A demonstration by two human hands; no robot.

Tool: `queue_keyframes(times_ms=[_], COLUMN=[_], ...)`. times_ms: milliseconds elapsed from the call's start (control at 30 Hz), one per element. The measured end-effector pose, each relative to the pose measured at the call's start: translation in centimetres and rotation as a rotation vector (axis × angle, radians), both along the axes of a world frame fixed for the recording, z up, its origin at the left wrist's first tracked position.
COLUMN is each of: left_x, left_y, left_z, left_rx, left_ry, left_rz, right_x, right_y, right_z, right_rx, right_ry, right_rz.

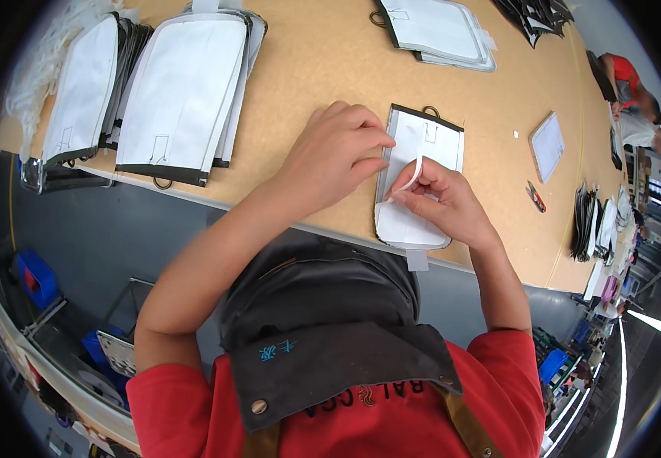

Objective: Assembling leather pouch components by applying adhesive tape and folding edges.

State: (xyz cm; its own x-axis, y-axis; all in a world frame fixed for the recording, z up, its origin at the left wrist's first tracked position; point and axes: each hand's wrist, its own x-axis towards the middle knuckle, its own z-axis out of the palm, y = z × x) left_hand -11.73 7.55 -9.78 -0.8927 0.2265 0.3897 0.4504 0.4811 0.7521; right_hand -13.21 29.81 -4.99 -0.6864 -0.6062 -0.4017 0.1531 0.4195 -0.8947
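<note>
In front of me on the table lies a white panel (405, 131) with a black band along its far edge and rounded near corners. A dark ring (432, 111) sticks out past that band. My right hand (446, 200) is over the panel, finger and thumb pinched on a thin white strip (420, 169) that curves up from it. My left hand (338, 149) hovers at the panel's left edge, thumb and fingers apart, holding nothing I can see. A pale tab (417, 260) hangs from the panel's near end over the table edge.
Stacks of similar white panels (182, 91) stand at the left, beside a heap of whitish strips (29, 99). More panels (441, 34) lie at the back. To the right are small snips (535, 197), a white pad (547, 147) and dark-edged pieces (586, 221). Another person (628, 84) works far right.
</note>
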Motion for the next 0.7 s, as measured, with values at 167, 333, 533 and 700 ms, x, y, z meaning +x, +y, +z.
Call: queue_keyframes(times_ms=[167, 333, 533, 700], left_x=[5.2, 7.7, 7.7, 7.7], left_y=[-0.8, -0.3, -0.6, -0.6], left_z=[1.2, 0.9, 1.1, 1.1], left_rx=[-0.039, -0.147, -0.208, -0.22], left_ry=[0.057, 0.07, 0.079, 0.071], left_rz=[-0.082, -0.205, -0.244, -0.25], right_x=[0.3, 0.2, 0.3, 0.6], right_y=[-0.8, -1.1, -1.3, -1.5], right_z=[-0.3, -0.4, -0.1, -0.5], right_rx=[0.134, 0.214, 0.269, 0.248], right_ry=[0.056, 0.301, 0.311, 0.403], right_rz=[-0.051, 0.042, 0.051, 0.053])
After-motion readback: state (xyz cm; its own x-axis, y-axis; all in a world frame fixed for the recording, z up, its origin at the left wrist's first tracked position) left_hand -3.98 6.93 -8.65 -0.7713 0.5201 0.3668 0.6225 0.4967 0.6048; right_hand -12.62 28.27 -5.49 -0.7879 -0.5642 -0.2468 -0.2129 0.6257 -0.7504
